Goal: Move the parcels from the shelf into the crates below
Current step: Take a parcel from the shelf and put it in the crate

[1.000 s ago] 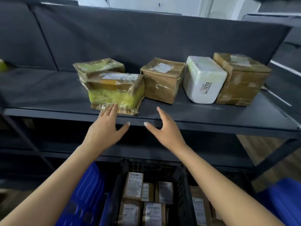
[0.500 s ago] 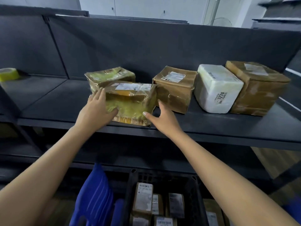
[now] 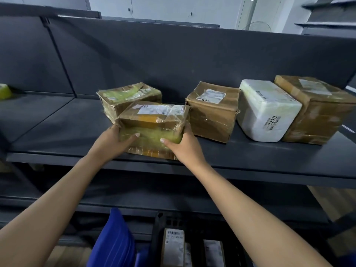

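**Two-handed pick-up.** Parcel [image 3: 152, 128] at front edge of shelf [image 3: 57, 132], base seemingly resting on it. Left grip [image 3: 113, 140] and right grip [image 3: 185, 143] clasp opposite ends, thumbs across near face: likely suits wide, film-slick load. Brown box [image 3: 212, 110] just beside right grip, finger room tight. Crate [image 3: 157, 228] directly below, partly filled; short lowering path judged.

bare forearms [image 3: 63, 205], pale-nailed hands [image 3: 110, 143]

left grip [image 3: 110, 141], right grip [image 3: 185, 145] | clasp taped parcel [image 3: 154, 120] ends | on shelf [image 3: 250, 157]
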`<state>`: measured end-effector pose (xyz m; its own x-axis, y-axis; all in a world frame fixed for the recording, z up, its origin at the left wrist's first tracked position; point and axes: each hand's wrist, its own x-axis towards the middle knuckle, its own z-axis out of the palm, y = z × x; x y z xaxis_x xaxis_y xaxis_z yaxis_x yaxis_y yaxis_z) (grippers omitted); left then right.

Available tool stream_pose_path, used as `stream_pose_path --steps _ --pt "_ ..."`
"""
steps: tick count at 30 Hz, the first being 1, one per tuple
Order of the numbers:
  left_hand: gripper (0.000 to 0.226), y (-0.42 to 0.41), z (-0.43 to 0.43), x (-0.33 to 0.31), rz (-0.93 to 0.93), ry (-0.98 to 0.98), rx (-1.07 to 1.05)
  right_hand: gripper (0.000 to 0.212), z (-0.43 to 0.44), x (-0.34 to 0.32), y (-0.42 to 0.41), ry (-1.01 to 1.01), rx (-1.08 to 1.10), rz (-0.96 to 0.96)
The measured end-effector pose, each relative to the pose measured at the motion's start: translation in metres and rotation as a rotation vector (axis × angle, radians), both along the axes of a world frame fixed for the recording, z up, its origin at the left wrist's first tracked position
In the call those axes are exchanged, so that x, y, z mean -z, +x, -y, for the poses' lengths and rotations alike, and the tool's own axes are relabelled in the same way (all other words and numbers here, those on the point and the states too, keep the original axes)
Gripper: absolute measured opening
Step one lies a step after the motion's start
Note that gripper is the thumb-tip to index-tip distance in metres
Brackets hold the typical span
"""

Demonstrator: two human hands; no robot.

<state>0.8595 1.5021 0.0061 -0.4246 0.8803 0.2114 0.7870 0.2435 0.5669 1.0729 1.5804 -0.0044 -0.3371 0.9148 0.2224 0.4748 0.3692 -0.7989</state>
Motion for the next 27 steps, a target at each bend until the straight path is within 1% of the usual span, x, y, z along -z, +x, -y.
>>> stream_pose_path --steps 2,7,13,16,20,23,27 --pt "0.068 0.003 0.001 0.001 0.007 0.019 0.003 0.088 0.0 0.001 -0.001 0.006 0.005 0.0" --pt "0.065 0.012 0.009 0.001 -0.024 0.045 0.001 0.082 0.003 0.005 0.006 0.027 0.008 -0.005" --pt "0.058 0.037 0.033 0.004 -0.067 0.123 -0.012 0.077 0.017 0.009 0.025 0.056 0.003 -0.073" --pt "0.058 0.05 0.046 0.004 -0.098 0.139 -0.014 0.077 0.025 0.009 0.039 0.05 -0.006 -0.114" --pt "0.057 0.071 0.057 -0.003 -0.16 0.172 0.04 0.075 0.036 0.008 0.064 0.064 0.0 -0.154" --pt "0.055 0.094 0.062 -0.006 -0.166 0.199 0.084 0.073 0.043 0.007 0.092 0.071 0.015 -0.18" --pt "0.052 0.136 0.069 -0.005 -0.158 0.264 0.148 0.062 0.055 0.005 0.138 0.111 0.04 -0.204"
